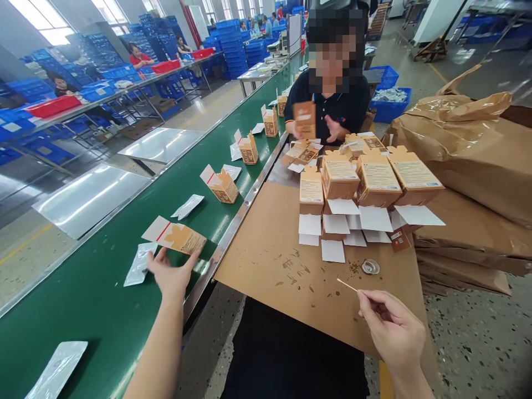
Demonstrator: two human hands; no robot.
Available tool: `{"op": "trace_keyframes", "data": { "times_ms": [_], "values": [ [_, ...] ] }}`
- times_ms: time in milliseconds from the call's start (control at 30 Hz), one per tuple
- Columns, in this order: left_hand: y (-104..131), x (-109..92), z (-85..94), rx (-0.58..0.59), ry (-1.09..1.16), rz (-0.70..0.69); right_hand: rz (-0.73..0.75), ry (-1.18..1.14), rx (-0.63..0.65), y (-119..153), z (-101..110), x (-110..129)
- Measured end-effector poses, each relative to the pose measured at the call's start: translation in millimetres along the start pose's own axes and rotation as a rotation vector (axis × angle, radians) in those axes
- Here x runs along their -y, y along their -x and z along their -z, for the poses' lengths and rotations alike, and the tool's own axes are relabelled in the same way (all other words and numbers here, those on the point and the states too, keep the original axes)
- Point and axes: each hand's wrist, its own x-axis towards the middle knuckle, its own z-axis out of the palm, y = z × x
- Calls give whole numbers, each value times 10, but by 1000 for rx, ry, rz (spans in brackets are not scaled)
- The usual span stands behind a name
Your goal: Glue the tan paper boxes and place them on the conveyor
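On the green conveyor belt (120,307), my left hand (174,274) reaches with thumb and fingers spread at the near side of an open brown box (183,238). Whether its fingertips touch the box I cannot tell. A silver packet (140,265) lies just left of that hand. My right hand (390,327) pinches a thin stick (347,285) over the brown cardboard tabletop (257,244). Beyond the stick's tip sits a small clear round dish (370,267), with dark specks scattered beside it.
Stacked brown boxes (378,177) with white flaps fill the table's far side. Behind them a person (328,111) holds a flat brown box (305,119). More open boxes (222,185) and silver packets (188,206) line the belt. Large brown bags (465,149) stand at the right.
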Motion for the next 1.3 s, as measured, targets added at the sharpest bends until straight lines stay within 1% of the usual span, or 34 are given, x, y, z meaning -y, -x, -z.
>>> {"op": "trace_keyframes", "data": {
  "times_ms": [33,67,100,133,167,233,267,300,333,367,433,467,500,533,600,667,733,767,833,900,967,1067,1133,1200,1300],
  "values": [
    [99,14,-28,-68,41,-81,-2,17,-27,15,78,-4],
    [210,0,-85,-107,95,-164,-7,34,-57,30,151,-9],
    [329,-51,-178,-98,163,-234,-14,51,-84,40,214,-12],
    [451,-145,-310,-41,244,-276,-19,65,-109,42,263,-11],
    [572,-281,-478,55,325,-286,-20,74,-128,37,296,-5],
    [781,-653,-888,298,444,-222,-4,75,-152,8,322,26],
    [852,-865,-1103,405,484,-195,12,69,-149,-9,321,51],
    [893,-1076,-1308,505,506,-198,31,62,-141,-22,318,79],
    [898,-1273,-1491,560,528,-227,48,54,-135,-28,317,109],
    [866,-1447,-1648,568,546,-270,60,50,-132,-24,321,137],
    [706,-1710,-1888,487,531,-338,66,53,-153,12,347,180],
    [595,-1801,-1985,451,469,-327,61,57,-174,39,369,193],
    [479,-1869,-2077,447,372,-285,56,61,-191,68,394,201],
    [370,-1919,-2169,476,259,-224,50,65,-205,95,419,204],
    [214,-1977,-2361,596,60,-104,41,69,-218,130,465,204],
    [161,-1991,-2535,718,-30,-39,35,70,-216,129,493,202],
    [180,-1963,-2631,819,-66,1,37,73,-208,95,501,192],
    [198,-1932,-2633,863,-82,20,41,81,-207,68,498,179],
    [230,-1833,-2535,912,-88,40,56,112,-212,-3,475,125],
    [256,-1686,-2326,915,-62,39,63,174,-224,-93,433,31],
    [311,-1496,-2064,908,-15,38,53,251,-223,-199,376,-90],
    [517,-1179,-1699,959,230,112,23,334,-169,-358,299,-266],
    [712,-1001,-1523,1014,412,169,7,359,-121,-429,282,-343],
    [890,-886,-1408,1061,476,182,4,372,-107,-450,292,-369],
    [1031,-829,-1321,1107,456,174,22,341,-154,-392,260,-293]
  ]
}}
